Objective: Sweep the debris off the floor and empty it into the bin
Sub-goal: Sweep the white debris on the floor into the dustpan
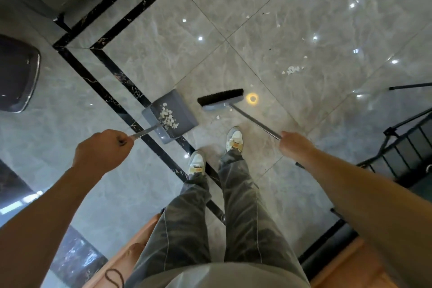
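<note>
My left hand (102, 149) is closed around the metal handle of a grey dustpan (180, 106), which hangs just above the floor with a pile of white scraps (167, 117) in it. My right hand (295, 145) grips the long metal handle of a broom (222, 98) with black bristles, its head just right of the dustpan. More white debris (292, 69) lies on the glossy grey tiles farther right, with small bits (278, 25) beyond. A dark bin (17, 75) stands at the far left.
My two feet in white shoes (235, 139) stand right behind the dustpan and broom. Black tile borders (109, 98) cross the floor. A black metal rack (397, 147) and tripod leg (411, 86) stand at the right. Wooden furniture (350, 264) sits behind me.
</note>
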